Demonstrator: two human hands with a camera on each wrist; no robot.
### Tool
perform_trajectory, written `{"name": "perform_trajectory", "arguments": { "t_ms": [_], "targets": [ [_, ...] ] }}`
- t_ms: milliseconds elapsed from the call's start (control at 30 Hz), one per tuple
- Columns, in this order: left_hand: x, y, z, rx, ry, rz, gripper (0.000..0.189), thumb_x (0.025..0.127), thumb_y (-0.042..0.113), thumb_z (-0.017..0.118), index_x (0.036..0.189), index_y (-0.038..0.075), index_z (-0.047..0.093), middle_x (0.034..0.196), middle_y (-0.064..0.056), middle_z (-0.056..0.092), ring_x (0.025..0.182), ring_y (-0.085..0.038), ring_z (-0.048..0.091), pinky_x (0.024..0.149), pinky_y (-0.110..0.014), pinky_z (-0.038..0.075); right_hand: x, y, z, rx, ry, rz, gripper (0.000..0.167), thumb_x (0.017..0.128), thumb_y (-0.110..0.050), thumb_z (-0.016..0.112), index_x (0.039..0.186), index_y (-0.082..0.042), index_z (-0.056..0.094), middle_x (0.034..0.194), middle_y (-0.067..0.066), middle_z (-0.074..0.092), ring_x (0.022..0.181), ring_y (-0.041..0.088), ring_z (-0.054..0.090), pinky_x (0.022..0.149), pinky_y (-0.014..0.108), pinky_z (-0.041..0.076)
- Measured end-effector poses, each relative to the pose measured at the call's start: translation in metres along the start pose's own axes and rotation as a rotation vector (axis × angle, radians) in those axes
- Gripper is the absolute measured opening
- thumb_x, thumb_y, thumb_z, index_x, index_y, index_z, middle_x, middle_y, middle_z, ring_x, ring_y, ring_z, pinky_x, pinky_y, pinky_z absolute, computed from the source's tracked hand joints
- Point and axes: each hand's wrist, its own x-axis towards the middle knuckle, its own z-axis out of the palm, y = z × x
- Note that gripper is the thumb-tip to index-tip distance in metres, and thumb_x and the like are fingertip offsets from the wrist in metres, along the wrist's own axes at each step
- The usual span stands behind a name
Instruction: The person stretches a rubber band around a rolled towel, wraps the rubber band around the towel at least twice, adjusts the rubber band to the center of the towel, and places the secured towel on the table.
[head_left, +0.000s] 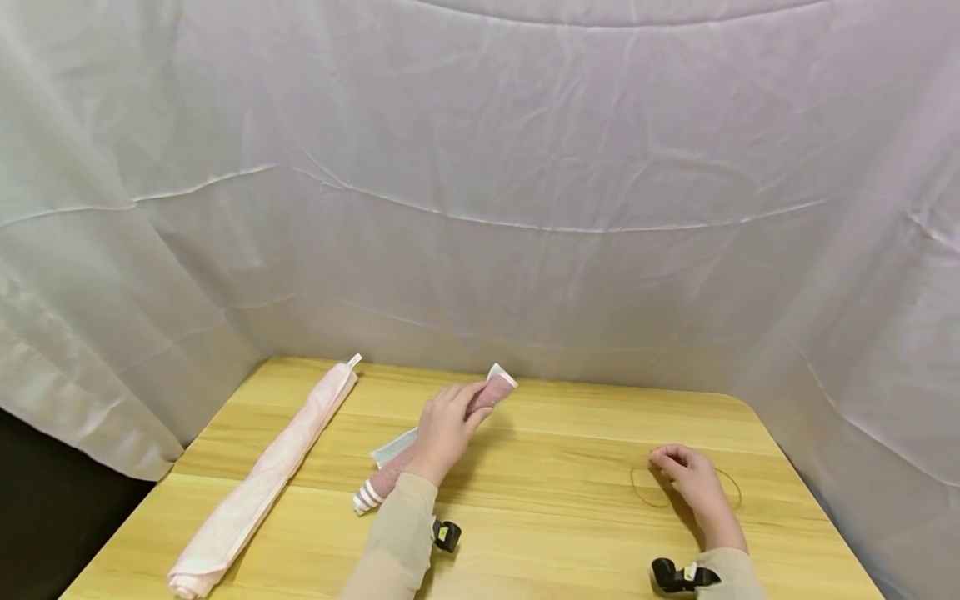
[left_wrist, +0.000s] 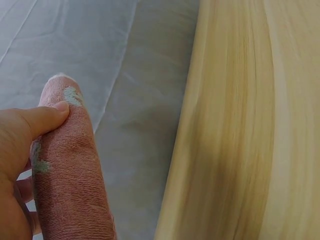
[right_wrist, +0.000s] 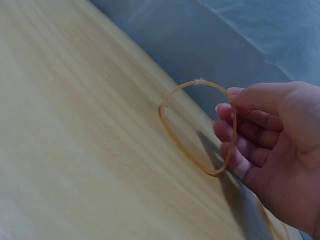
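Note:
My left hand (head_left: 441,432) grips a rolled pink towel (left_wrist: 75,185) around its upper part, the thumb lying along the roll. In the head view the towel slants up from the table, with a white striped end (head_left: 367,497) low on the left and a pale flap showing beside my wrist. Between thumb and fingertips, my right hand (right_wrist: 285,135) pinches a thin yellow rubber band (right_wrist: 187,150), which hangs as an open loop just over the table's right side. Part of a second rubber band (head_left: 733,485) shows to the right of that hand.
A long, pale pink rolled towel (head_left: 266,475) with a white tag lies slanted on the left of the wooden table (head_left: 555,533). White curtains (head_left: 525,292) hang behind the table and along its sides.

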Motion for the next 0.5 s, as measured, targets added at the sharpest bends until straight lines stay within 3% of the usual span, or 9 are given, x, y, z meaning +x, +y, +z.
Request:
{"name": "perform_trajectory", "arguments": {
  "t_ms": [167, 233, 400, 500],
  "targets": [
    [0.000, -0.001, 0.001, -0.010, -0.002, -0.003, 0.037, 0.084, 0.032, 0.074, 0.118, 0.018, 0.067, 0.104, -0.001, 0.073, 0.096, -0.022, 0.067, 0.079, -0.041, 0.054, -0.001, -0.003, 0.001, 0.358, -0.034, 0.030, 0.021, 0.098, -0.024, 0.058, 0.102, -0.003, 0.057, 0.087, -0.007, 0.068, 0.079, 0.006, 0.065, 0.068, 0.020, 0.053],
    [0.000, -0.001, 0.001, -0.014, 0.002, 0.000, 0.037, 0.084, 0.032, 0.074, 0.118, 0.019, 0.067, 0.103, -0.001, 0.073, 0.096, -0.022, 0.067, 0.078, -0.040, 0.054, -0.001, -0.004, 0.001, 0.449, -0.038, 0.012, 0.015, 0.099, -0.021, 0.057, 0.100, -0.007, 0.056, 0.086, -0.008, 0.069, 0.077, 0.005, 0.066, 0.065, 0.019, 0.053],
    [0.000, 0.000, 0.001, -0.006, 0.031, 0.030, 0.037, 0.083, 0.032, 0.075, 0.117, 0.019, 0.068, 0.101, 0.000, 0.073, 0.094, -0.021, 0.068, 0.075, -0.039, 0.053, -0.004, -0.011, -0.001, 0.591, -0.007, -0.130, 0.006, 0.100, -0.013, 0.052, 0.096, -0.011, 0.056, 0.080, -0.009, 0.068, 0.070, 0.003, 0.063, 0.059, 0.017, 0.051],
    [0.000, 0.001, 0.001, -0.006, 0.021, 0.032, 0.037, 0.084, 0.033, 0.074, 0.118, 0.019, 0.067, 0.102, 0.000, 0.073, 0.094, -0.021, 0.068, 0.075, -0.039, 0.053, -0.004, -0.015, -0.004, 0.823, -0.071, -0.200, 0.015, 0.101, -0.007, 0.046, 0.098, -0.009, 0.061, 0.084, -0.003, 0.071, 0.074, 0.008, 0.066, 0.064, 0.018, 0.053]
  ]
}}
